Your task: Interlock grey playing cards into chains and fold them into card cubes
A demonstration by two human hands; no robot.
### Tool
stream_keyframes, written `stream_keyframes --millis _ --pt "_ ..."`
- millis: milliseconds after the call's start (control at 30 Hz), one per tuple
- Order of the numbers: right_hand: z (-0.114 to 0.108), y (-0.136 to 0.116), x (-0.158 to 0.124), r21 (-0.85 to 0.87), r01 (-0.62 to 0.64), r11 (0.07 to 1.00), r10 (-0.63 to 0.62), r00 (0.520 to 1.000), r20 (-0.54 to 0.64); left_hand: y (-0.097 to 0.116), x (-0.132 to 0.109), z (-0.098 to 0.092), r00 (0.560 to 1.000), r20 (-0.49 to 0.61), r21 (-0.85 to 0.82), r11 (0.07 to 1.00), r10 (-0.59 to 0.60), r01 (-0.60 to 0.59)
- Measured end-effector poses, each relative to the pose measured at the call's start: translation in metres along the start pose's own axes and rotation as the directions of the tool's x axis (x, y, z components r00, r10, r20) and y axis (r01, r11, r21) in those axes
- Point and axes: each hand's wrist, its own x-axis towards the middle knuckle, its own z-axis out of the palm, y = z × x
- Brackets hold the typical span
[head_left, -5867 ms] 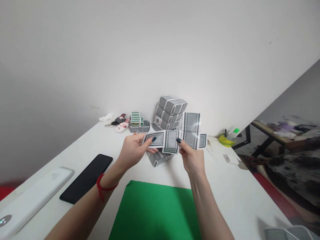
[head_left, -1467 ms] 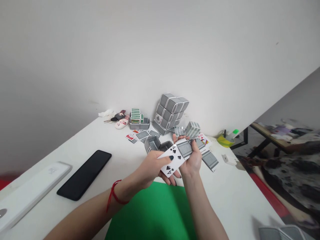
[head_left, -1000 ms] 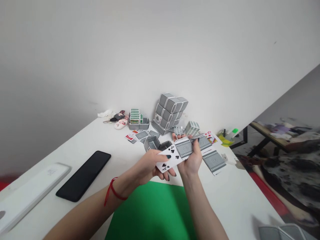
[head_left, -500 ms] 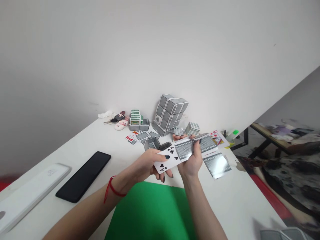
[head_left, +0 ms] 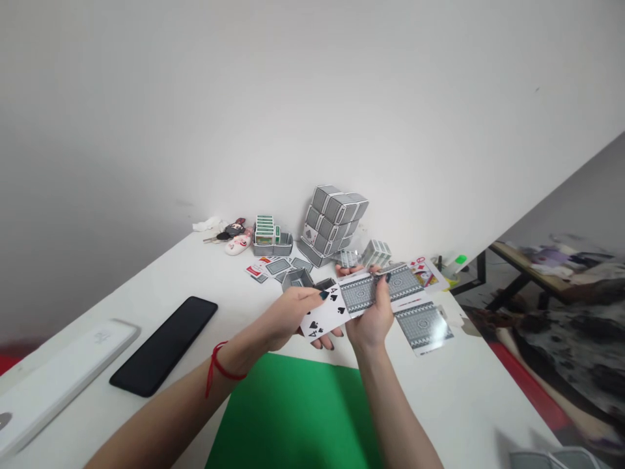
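A row of joined playing cards spans both hands above the table. Its left end is a four of spades (head_left: pixel 328 315), pinched by my left hand (head_left: pixel 288 312) with the thumb on top and fingers beneath. Grey patterned card backs (head_left: pixel 358 294) continue the row to the right. My right hand (head_left: pixel 372 319) grips these from below, thumb pressed on their top. Beyond it, another grey-backed card (head_left: pixel 424 326) hangs from the row's lower edge, and a queen of diamonds (head_left: pixel 426 273) shows at the far right end.
A tilted stack of grey card boxes (head_left: pixel 332 221) leans near the wall. A tray of small green-edged boxes (head_left: pixel 266 233), loose cards (head_left: pixel 278 267) and keyrings (head_left: pixel 237 234) lie left of it. A black phone (head_left: pixel 166 345), white device (head_left: pixel 68 378) and green mat (head_left: pixel 297 413) are nearer.
My left thumb has slid slightly up and left on the four of spades. The card row has shifted a little left, and the hanging card has turned slightly, showing more of its pattern.
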Motion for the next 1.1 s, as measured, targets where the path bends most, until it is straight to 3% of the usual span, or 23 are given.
stream_keyframes --millis 367,567,700,833,1000,1100 --pt "0.001 0.001 0.0 -0.025 0.004 1.0 -0.004 1.0 0.025 0.005 -0.002 -0.002 1.0 0.013 0.001 1.0 0.007 -0.007" --pt "0.002 0.003 -0.004 0.014 -0.153 0.988 0.153 0.988 -0.009 0.006 -0.003 0.006 0.999 -0.015 0.042 0.998 0.044 -0.044" --pt "0.005 0.006 -0.008 0.017 -0.167 0.986 0.167 0.985 -0.04 -0.004 0.002 0.009 0.982 -0.171 0.129 0.99 0.078 -0.056" --pt "0.004 0.01 -0.01 0.017 -0.167 0.986 0.167 0.985 -0.033 -0.01 0.004 0.012 0.919 -0.369 0.236 0.97 0.139 -0.052" --pt "0.003 0.01 -0.009 0.007 -0.184 0.983 0.185 0.982 -0.037 -0.008 0.001 0.013 0.873 -0.407 0.442 0.894 0.267 -0.067" --pt "0.004 0.007 -0.008 -0.004 -0.164 0.986 0.164 0.986 -0.03 -0.007 0.0 0.015 0.866 -0.407 0.481 0.874 0.29 -0.067"
